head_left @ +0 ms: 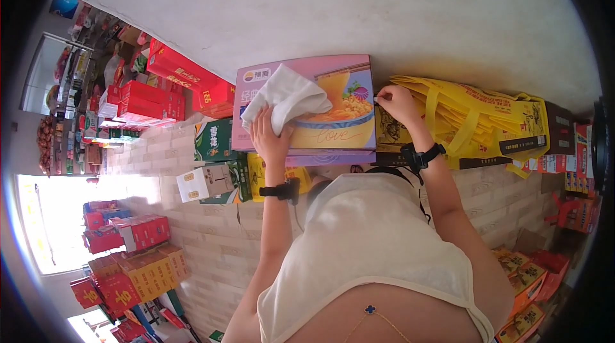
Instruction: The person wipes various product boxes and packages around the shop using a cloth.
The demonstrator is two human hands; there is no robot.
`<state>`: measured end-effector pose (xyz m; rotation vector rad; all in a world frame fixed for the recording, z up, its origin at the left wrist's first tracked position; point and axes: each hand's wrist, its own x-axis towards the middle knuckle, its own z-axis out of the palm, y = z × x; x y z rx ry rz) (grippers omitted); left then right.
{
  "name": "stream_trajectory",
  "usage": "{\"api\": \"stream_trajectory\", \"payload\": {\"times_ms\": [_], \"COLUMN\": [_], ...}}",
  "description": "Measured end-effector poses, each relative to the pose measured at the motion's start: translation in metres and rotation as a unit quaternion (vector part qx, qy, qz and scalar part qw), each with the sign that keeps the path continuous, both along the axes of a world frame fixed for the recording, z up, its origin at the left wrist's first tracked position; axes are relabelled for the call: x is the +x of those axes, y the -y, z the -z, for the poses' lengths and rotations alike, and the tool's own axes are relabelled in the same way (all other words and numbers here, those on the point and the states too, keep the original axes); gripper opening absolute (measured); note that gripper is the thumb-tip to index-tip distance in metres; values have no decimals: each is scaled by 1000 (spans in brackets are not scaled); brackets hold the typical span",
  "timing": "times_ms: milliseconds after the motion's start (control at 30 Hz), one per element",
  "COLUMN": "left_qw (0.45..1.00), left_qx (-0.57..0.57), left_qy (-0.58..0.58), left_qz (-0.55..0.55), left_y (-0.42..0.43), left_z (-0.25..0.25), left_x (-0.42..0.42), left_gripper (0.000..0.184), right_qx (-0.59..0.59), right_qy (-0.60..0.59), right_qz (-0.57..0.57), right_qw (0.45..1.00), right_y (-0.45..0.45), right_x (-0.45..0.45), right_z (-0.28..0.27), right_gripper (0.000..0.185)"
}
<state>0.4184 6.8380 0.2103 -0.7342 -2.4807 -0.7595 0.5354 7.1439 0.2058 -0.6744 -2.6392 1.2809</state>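
A folded white cloth (289, 96) lies bunched on the top of a pink and purple noodle carton (343, 139) with a bowl of noodles printed on it. My left hand (270, 138) holds the cloth near its lower edge, fingers pressed onto it over the carton's left part. Just beyond the carton's right edge is my right hand (398, 106), its fingers bent and pinched together. Whatever sits between those fingertips is too small to make out. Beside that hand lie yellow printed bags (474, 118) with loop handles.
A white wall (384, 9) rises directly behind the carton. Green boxes (214, 141) and a small open white-and-brown carton (205, 183) stand at its left. Red gift boxes (150, 102) and yellow cartons (150, 272) are stacked further left. Orange boxes (522, 285) stand at lower right on the wood-pattern floor (205, 247).
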Motion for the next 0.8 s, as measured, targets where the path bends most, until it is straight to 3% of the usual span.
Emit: {"api": "stream_trajectory", "payload": {"times_ms": [200, 267, 500, 600, 667, 800], "left_qw": [1000, 1000, 1000, 1000, 1000, 1000], "left_qx": [4, -5, 6, 0, 2, 1], "left_qy": [8, -3, -4, 1, 0, 2], "left_qz": [1, -1, 3, 0, -5, -10], "left_y": [0, 1, 1, 2, 0, 0], "left_z": [0, 1, 2, 2, -1, 1], "left_x": [0, 0, -1, -1, 1, 0], "left_gripper": [49, 50, 52, 52, 52, 53], "right_qx": [66, 144, 203, -79, -143, -152], "right_qy": [-10, -27, -49, -69, -69, -28], "right_qz": [10, 34, 72, 48, 38, 25], "right_qw": [998, 989, 975, 993, 987, 988], "right_y": [9, 20, 31, -1, -14, -16], "right_x": [2, 3, 4, 0, -4, -15], "right_z": [-3, -9, -2, 20, 33, 25], "right_gripper": [16, 12, 12, 20, 21, 22]}}
